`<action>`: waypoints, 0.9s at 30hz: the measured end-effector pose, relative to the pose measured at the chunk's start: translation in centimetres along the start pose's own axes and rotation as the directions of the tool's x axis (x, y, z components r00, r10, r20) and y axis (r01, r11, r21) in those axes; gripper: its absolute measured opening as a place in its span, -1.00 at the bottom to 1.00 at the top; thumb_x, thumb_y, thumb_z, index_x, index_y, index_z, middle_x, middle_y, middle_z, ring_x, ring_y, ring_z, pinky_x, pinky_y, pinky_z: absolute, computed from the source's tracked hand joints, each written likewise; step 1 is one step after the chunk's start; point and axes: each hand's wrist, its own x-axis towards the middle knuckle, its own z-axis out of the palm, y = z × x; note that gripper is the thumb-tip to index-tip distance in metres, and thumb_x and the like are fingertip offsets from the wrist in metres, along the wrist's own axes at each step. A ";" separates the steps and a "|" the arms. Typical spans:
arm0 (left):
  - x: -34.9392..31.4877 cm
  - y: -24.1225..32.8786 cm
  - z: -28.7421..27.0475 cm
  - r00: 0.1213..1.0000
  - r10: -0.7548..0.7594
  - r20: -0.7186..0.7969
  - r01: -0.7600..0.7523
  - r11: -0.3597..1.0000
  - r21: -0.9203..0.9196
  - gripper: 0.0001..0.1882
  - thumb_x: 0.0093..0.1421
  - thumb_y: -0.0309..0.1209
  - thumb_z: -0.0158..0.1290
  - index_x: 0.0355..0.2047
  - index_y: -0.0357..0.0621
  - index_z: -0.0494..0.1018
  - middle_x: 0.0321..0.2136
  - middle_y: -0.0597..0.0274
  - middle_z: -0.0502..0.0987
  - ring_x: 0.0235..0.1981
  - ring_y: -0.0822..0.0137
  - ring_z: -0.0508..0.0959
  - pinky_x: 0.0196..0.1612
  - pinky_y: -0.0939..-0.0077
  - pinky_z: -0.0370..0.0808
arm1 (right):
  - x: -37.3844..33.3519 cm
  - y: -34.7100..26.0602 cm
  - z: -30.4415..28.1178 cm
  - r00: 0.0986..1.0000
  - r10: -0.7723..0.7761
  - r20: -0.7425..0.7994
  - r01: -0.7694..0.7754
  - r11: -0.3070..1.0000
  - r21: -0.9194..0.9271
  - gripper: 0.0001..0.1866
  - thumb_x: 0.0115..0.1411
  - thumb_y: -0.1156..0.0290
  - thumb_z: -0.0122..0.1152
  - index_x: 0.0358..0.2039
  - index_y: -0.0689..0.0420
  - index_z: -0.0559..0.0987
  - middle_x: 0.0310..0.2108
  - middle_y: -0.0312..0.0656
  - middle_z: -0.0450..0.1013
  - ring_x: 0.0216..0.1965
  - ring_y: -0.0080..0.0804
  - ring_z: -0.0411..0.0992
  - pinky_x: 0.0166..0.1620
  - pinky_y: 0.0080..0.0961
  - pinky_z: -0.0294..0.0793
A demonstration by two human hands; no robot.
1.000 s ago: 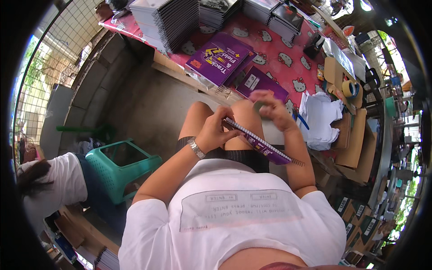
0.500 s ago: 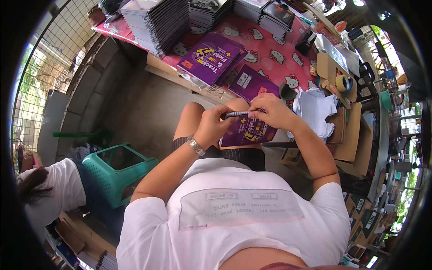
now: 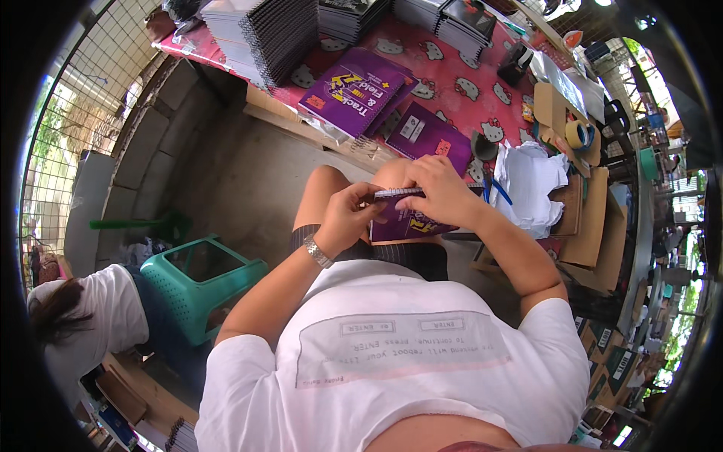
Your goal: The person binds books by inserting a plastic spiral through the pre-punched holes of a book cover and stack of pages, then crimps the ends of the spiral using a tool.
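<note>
Over my lap I hold a purple spiral notebook (image 3: 410, 226) with its wire-bound edge facing away from me. My left hand (image 3: 348, 218), a metal watch at its wrist, is closed on the left end of the coil, thumb and fingers pinching. My right hand (image 3: 440, 188) bends over the same coil nearer its middle, fingertips pressed on it; the palm hides part of the cover. Just past my knees, another purple notebook (image 3: 427, 137) lies at the table edge. Blue-handled pliers (image 3: 495, 188) rest beside my right forearm, by crumpled white paper (image 3: 529, 188).
A red patterned tablecloth (image 3: 444, 79) covers the table, bearing a purple notebook stack (image 3: 350, 94) and a tall spiral-bound stack (image 3: 267, 38). At right are a cardboard box (image 3: 553, 105) and tape roll (image 3: 578, 134). A green stool (image 3: 199, 279) and another person (image 3: 98, 309) are at left.
My right hand has slid left along the coil, closer to my left hand. The blue-handled pliers now show beside my right forearm. The view has shifted slightly.
</note>
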 end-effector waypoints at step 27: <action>-0.7 -1.0 0.7 0.999 0.019 -0.030 -0.021 0.997 -0.068 -0.83 0.31 -0.58 0.04 -0.11 -0.36 0.47 -0.25 0.19 0.59 -0.25 0.45 0.61 -0.17 0.55 0.66 | -0.5 -0.7 3.6 0.950 0.062 -0.306 -0.068 0.998 -0.011 -0.74 -0.14 0.50 0.45 -0.45 0.14 0.51 -0.34 -0.20 0.44 -0.09 -0.14 0.37 0.01 -0.21 0.30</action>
